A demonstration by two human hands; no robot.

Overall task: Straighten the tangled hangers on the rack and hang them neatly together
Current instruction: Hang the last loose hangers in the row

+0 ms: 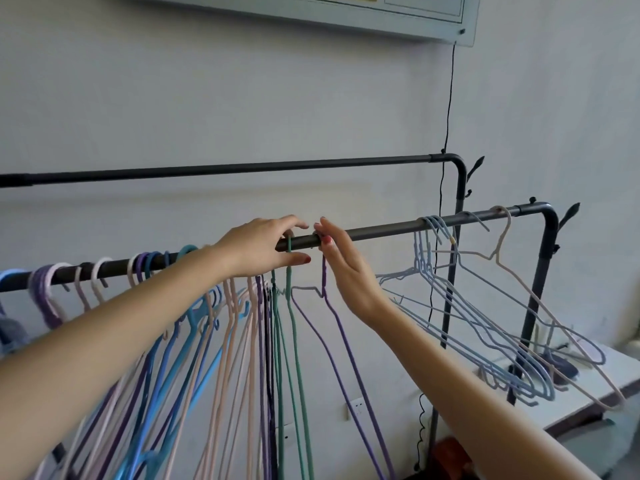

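Observation:
A dark front rail [381, 231] carries many thin coloured hangers. A dense bunch in blue, pink, purple and green [221, 344] hangs left of centre. My left hand [263, 249] curls around the rail at the hook of a green hanger [294, 341]. My right hand [341, 268] pinches the hook of a purple hanger [341, 337] where it meets the rail, just right of the left hand. Further right, a tilted cluster of light-blue hangers [460, 317] and one pale pink hanger [540, 303] hang askew.
A second dark rail [242, 169] runs higher, closer to the wall. A black cable [449, 98] drops down the wall. A white table [609, 372] stands low at the right. Loose hooks [97, 271] sit along the rail's left end.

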